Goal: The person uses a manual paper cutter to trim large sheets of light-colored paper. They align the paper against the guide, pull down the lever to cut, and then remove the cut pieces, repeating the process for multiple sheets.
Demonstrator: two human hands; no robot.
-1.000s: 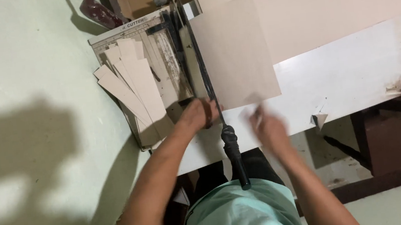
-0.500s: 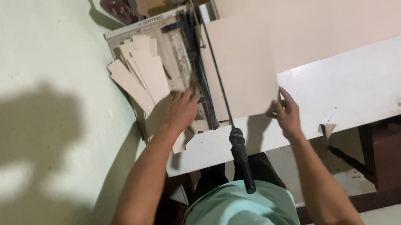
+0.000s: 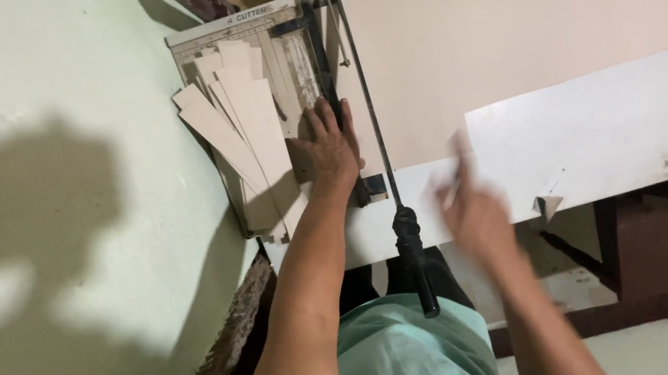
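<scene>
The big sheet (image 3: 422, 77) lay at upper centre on the tabletop (image 3: 596, 132), no longer held by its near corner as half a second before. The cutter (image 3: 249, 34) sat at its left with strips (image 3: 248, 130) fanned on its bed, its arm (image 3: 366, 100) and handle (image 3: 413, 254) free. The left hand (image 3: 332, 147) had moved up to press flat, grip spread, beside the blade. The right hand (image 3: 476, 217) had let go and blurred at lower centre; its grip I could not tell.

left hand (image 3: 332, 147) flat on paper cutter (image 3: 287, 67)
</scene>
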